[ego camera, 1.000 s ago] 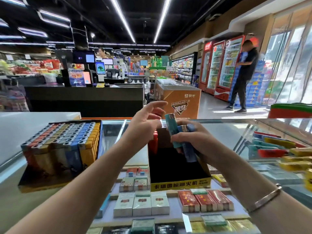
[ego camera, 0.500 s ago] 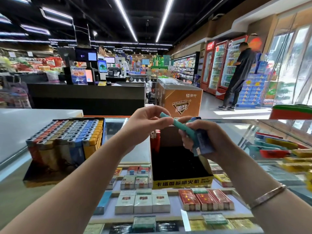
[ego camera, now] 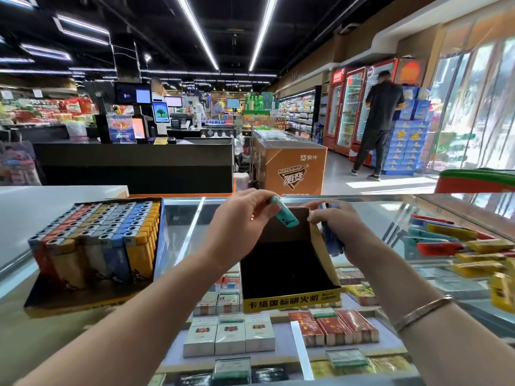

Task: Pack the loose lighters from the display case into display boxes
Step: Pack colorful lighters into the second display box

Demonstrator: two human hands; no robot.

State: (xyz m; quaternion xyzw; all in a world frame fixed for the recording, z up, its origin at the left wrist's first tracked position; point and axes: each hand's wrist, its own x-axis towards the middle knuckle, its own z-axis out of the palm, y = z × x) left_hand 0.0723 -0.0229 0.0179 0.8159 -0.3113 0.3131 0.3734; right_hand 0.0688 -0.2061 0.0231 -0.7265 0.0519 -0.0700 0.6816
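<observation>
Blue lighters (ego camera: 331,240) mostly buried behind right hand (ego camera: 338,227), count unreadable. Teal lighter (ego camera: 284,217) top end covered by left hand (ego camera: 239,224) fingers. Display box (ego camera: 289,300) interior black, contents indistinguishable. Loose lighters (ego camera: 457,243) at 3 o'clock smeared by glass glare, cut by frame edge. Both forearms cropped at 6 o'clock.

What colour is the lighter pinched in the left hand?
Teal, with a small dark mark on its body; the left hand pinches it. Head view.
</observation>
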